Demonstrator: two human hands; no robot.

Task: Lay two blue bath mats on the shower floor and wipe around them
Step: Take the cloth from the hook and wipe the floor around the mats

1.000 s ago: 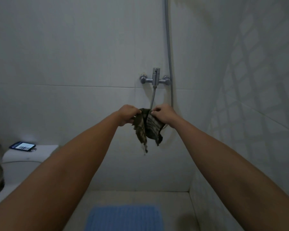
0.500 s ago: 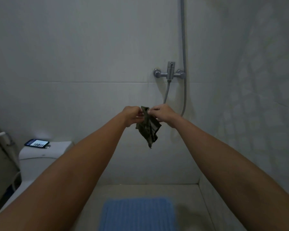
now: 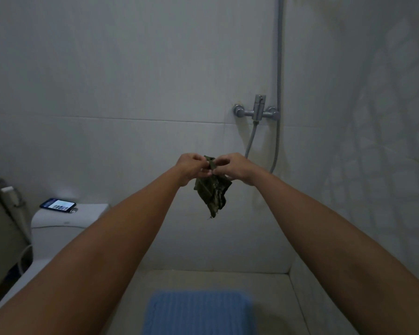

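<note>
A small dark green patterned cloth (image 3: 212, 192) hangs in front of the back wall, pinched at its top edge by both hands. My left hand (image 3: 192, 166) grips its left side and my right hand (image 3: 235, 168) grips its right side, both arms stretched forward. A blue ribbed bath mat (image 3: 198, 313) lies on the pale shower floor (image 3: 271, 293) below, its near part cut off by the frame's edge. Only one mat is in view.
A chrome shower valve (image 3: 257, 112) with a hose (image 3: 277, 68) is fixed to the back wall at upper right. A patterned tile wall (image 3: 385, 153) closes the right side. At left stands a white toilet tank (image 3: 65, 226) with a lit phone (image 3: 57, 204) on it.
The view has swung left, so the valve sits further right and more of the toilet shows. Both hands have bunched the cloth closer together at its top.
</note>
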